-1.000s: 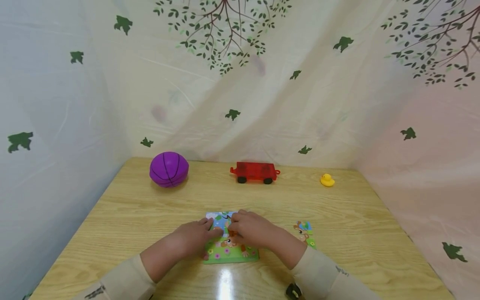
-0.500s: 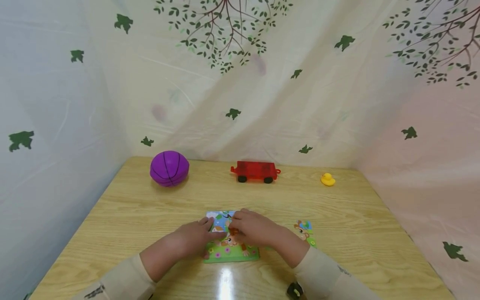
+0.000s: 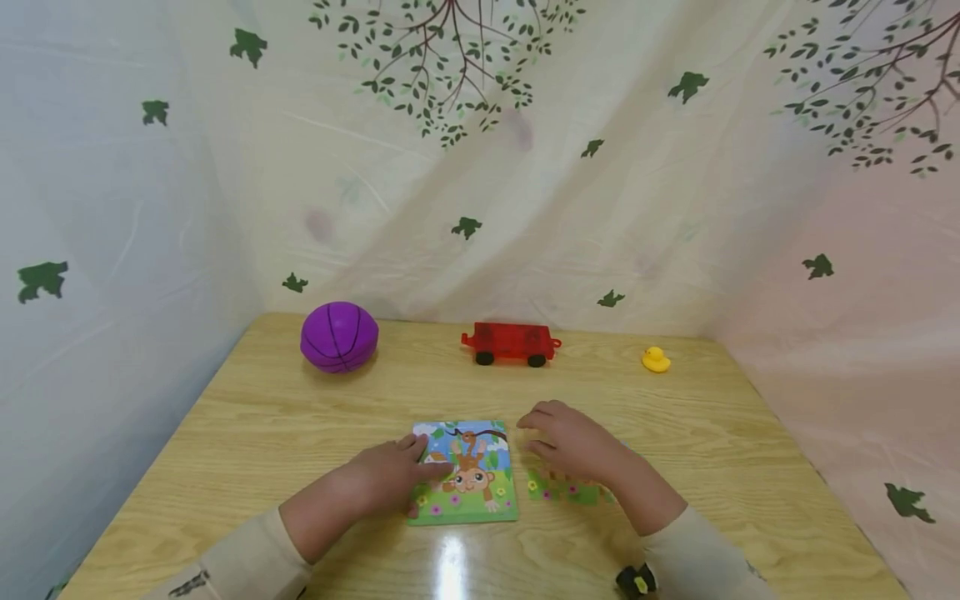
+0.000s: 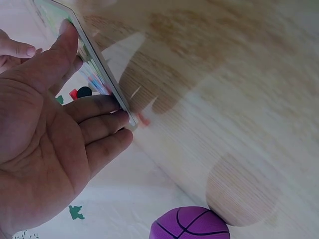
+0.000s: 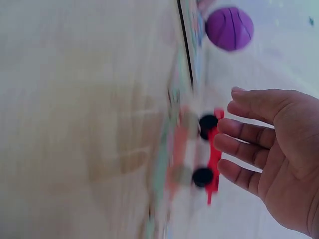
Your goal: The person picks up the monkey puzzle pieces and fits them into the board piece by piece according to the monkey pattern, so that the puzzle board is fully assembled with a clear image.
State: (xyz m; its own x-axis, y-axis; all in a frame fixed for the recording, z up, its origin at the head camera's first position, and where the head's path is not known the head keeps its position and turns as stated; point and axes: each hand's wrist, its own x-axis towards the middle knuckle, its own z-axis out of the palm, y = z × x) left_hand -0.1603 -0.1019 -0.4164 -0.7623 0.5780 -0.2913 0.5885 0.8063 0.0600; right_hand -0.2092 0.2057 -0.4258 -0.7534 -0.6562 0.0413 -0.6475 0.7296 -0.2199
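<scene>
A square picture puzzle point(image 3: 480, 508) with a monkey, a branch and flowers lies on the table in front of me. My left hand point(image 3: 382, 477) rests on its left side with fingers extended; in the left wrist view the fingertips point(image 4: 112, 139) touch the board's edge. To the right of the board, my right hand point(image 3: 577, 443) hovers over loose flat puzzle pieces point(image 3: 573, 490) with green and flower print. Its fingers are relaxed and hold nothing in the right wrist view. The hand and forearm hide part of these pieces.
Along the back of the table stand a purple ball point(image 3: 339, 337), a red toy wagon point(image 3: 512, 342) with black wheels and a yellow rubber duck point(image 3: 656, 360). A small black object point(image 3: 636, 581) is by the right sleeve. Leaf-printed cloth point(image 3: 375, 208) encloses the table.
My right hand has left the puzzle's upper right part and moved right, over the loose pieces. The monkey picture there is now uncovered. My left hand stays on the board.
</scene>
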